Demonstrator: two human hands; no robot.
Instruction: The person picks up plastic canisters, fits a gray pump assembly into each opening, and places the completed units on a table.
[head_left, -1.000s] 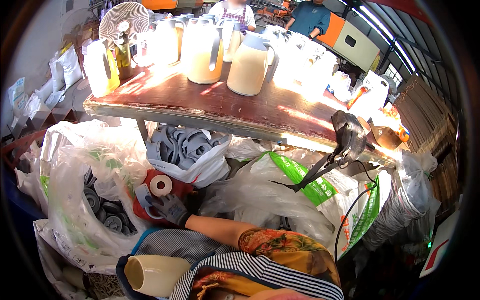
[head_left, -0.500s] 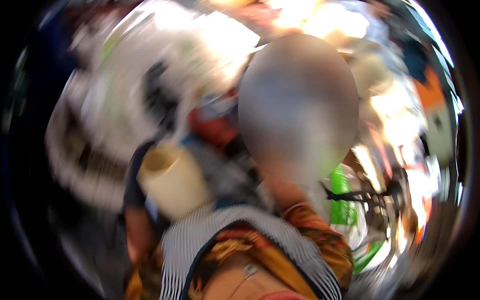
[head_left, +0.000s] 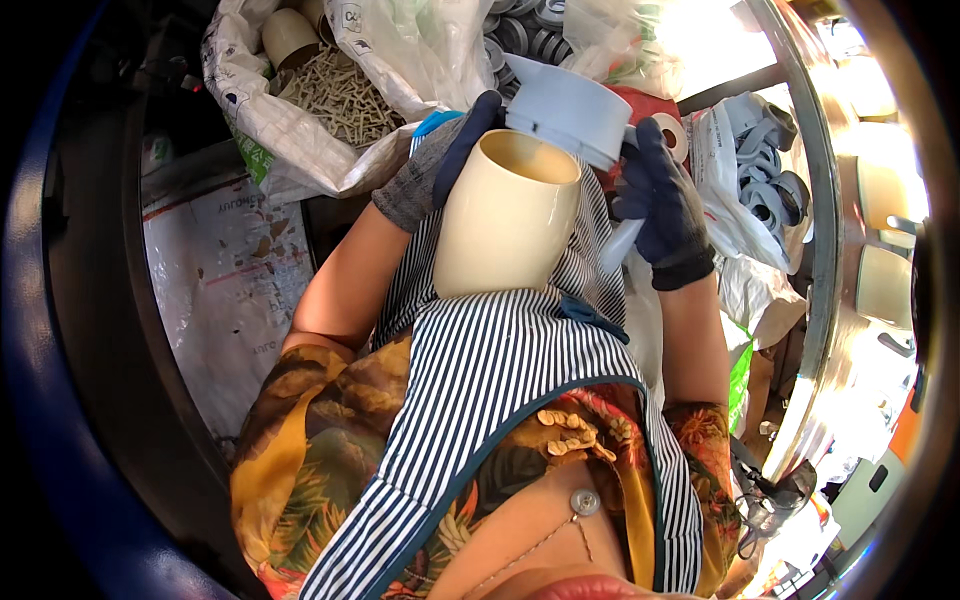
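A glossy cream vessel (head_left: 508, 225), open at the top, stands tilted against my striped apron (head_left: 480, 340). Just above its rim is a light grey plastic collar (head_left: 570, 110) with a pointed spout at the left and a handle at the right. My left hand (head_left: 450, 160), in a grey and navy glove, closes at the collar's left edge beside the vessel; its fingers are partly hidden. The gloved right hand (head_left: 662, 205) wraps around the collar's handle, whose pale lower end sticks out below the fingers.
Beyond my left hand, a white sack (head_left: 300, 150) holds many small tan pieces (head_left: 340, 95) and cream vessels (head_left: 290, 38). Dark grey round parts (head_left: 520, 35) lie behind the collar. More grey parts (head_left: 765, 170) fill a bag at right, near a metal frame edge (head_left: 825, 200).
The view has steadied from heavy blur and swung around. Both hands now meet at the grey collar above the cream vessel; earlier the left arm hung beside the vessel.
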